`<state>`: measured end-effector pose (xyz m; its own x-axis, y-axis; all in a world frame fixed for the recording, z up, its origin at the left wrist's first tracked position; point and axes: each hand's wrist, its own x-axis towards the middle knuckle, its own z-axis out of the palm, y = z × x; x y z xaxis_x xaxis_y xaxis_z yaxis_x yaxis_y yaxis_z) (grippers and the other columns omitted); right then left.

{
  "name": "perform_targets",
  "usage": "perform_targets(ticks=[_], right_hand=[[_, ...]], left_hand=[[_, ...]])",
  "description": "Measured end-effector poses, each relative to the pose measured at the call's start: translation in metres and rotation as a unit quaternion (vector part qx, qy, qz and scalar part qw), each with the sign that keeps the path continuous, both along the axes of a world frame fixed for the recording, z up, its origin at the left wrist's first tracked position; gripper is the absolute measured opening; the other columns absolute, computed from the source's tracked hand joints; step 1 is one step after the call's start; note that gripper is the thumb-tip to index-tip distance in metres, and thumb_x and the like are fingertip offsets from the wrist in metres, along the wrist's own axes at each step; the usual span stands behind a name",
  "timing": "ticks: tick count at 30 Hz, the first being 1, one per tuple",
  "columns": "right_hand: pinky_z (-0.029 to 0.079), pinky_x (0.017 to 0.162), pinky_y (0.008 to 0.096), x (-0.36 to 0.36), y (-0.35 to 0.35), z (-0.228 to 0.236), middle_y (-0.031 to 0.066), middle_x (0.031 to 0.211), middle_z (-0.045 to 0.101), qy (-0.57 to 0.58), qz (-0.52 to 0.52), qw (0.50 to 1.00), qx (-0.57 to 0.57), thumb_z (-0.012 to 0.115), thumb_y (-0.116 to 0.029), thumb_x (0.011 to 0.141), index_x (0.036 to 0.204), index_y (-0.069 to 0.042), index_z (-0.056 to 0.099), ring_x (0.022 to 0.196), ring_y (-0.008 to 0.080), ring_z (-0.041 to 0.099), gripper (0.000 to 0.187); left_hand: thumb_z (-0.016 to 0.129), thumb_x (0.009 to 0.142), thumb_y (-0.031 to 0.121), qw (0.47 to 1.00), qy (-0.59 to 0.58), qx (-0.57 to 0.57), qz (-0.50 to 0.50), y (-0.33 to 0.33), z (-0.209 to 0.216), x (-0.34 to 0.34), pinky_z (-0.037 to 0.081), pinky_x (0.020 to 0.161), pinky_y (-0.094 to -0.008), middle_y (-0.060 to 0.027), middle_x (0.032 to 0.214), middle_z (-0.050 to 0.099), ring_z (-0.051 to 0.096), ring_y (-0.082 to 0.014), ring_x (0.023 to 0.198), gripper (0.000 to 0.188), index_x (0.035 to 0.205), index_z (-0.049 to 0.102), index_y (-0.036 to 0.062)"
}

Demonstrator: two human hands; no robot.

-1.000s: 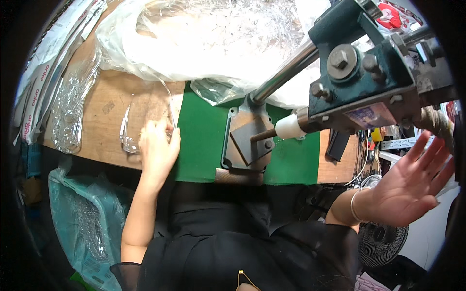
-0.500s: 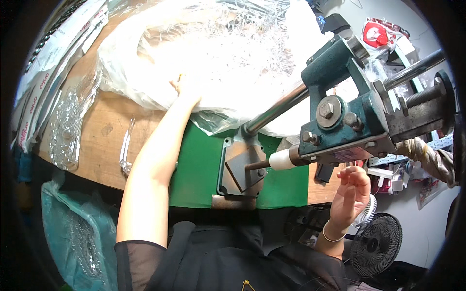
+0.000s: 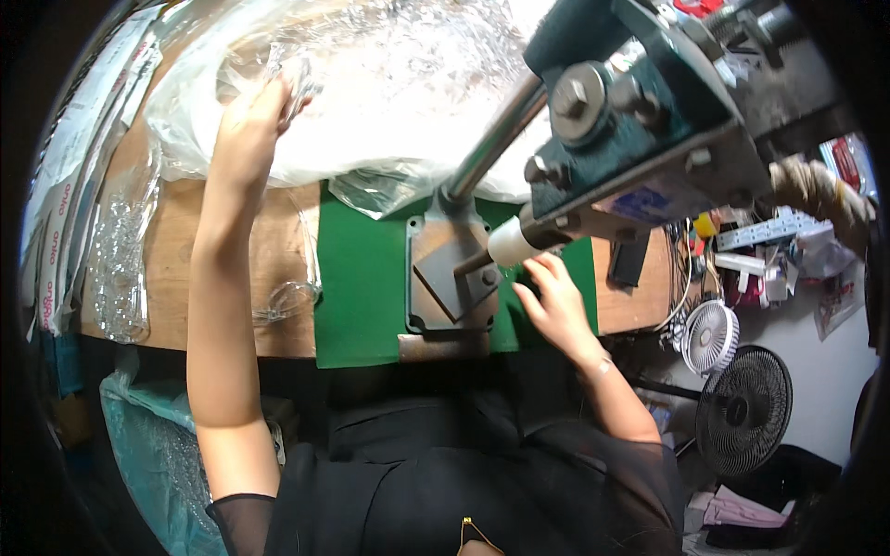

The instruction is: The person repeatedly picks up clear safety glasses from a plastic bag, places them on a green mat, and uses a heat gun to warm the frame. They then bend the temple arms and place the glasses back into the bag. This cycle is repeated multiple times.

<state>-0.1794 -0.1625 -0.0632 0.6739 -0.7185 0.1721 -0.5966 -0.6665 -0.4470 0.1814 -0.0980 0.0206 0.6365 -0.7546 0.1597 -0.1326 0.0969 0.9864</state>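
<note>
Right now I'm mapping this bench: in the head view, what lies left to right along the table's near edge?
Clear packets → left forearm → green mat → metal base plate → right hand → small white fan → black fan.

A big clear plastic bag (image 3: 371, 83), crumpled and glinting, fills the worktop (image 3: 176, 278) at twelve o'clock. A smaller clear bag (image 3: 116, 269) of glittering bits lies at nine o'clock, just beside long flat white packets (image 3: 56, 222) with printed red marks along the left rim. A teal plastic bag (image 3: 153, 454) hangs below the worktop edge at seven o'clock. A small blue-and-red label (image 3: 654, 204) sits on the dark green machine body (image 3: 649, 102) at two o'clock.
</note>
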Motion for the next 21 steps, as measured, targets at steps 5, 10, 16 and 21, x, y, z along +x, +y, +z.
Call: perform_targets(ticks=[5, 10, 16, 21], right_hand=[[0.043, 0.074, 0.0361, 0.0, 0.008, -0.027, 0.0116, 0.108, 0.053, 0.083, 0.029, 0.987, -0.133, 0.062, -0.015, 0.077, 0.109, 0.0, 0.054, 0.089, 0.0266, 0.051, 0.037], [0.043, 0.079, 0.0344, -0.007, -0.01, -0.003, 0.013, 0.098, 0.056, -0.045, -0.033, 0.998, -0.011, 0.061, -0.013, 0.078, 0.1, -0.002, 0.058, 0.09, 0.0284, 0.054, 0.025], [0.045, 0.063, 0.0283, -0.008, -0.014, -0.049, 0.0066, 0.074, 0.057, -0.124, -0.152, 0.974, 0.113, 0.063, -0.011, 0.077, 0.08, -0.002, 0.061, 0.066, 0.0173, 0.054, 0.01], [0.043, 0.063, 0.0299, -0.003, -0.015, -0.052, 0.0064, 0.072, 0.056, -0.12, -0.134, 0.981, 0.077, 0.066, -0.013, 0.075, 0.076, -0.004, 0.062, 0.068, 0.0186, 0.053, 0.01]], left_hand=[[0.041, 0.093, 0.026, 0.946, 0.241, -0.054, -0.211, 0.074, 0.005, -0.036, 0.038, 0.095, -0.0394, -0.022, 0.109, 0.057, 0.052, -0.027, 0.108, 0.033, 0.1, 0.055, -0.0027], [0.04, 0.093, 0.024, 0.829, 0.456, -0.246, -0.208, 0.087, 0.013, -0.059, 0.043, 0.092, -0.0449, -0.0282, 0.125, 0.041, 0.056, -0.0303, 0.099, 0.03, 0.107, 0.046, -0.0012], [0.051, 0.086, 0.01, 0.905, 0.37, -0.149, -0.148, 0.081, 0.005, -0.139, 0.05, 0.073, -0.0286, -0.0213, 0.115, 0.05, 0.055, -0.0131, 0.071, 0.046, 0.126, 0.034, -0.0054], [0.054, 0.086, 0.01, 0.906, 0.389, -0.11, -0.128, 0.094, -0.006, -0.163, 0.05, 0.072, -0.0262, -0.0117, 0.105, 0.057, 0.055, -0.0101, 0.072, 0.048, 0.127, 0.035, -0.0051]])
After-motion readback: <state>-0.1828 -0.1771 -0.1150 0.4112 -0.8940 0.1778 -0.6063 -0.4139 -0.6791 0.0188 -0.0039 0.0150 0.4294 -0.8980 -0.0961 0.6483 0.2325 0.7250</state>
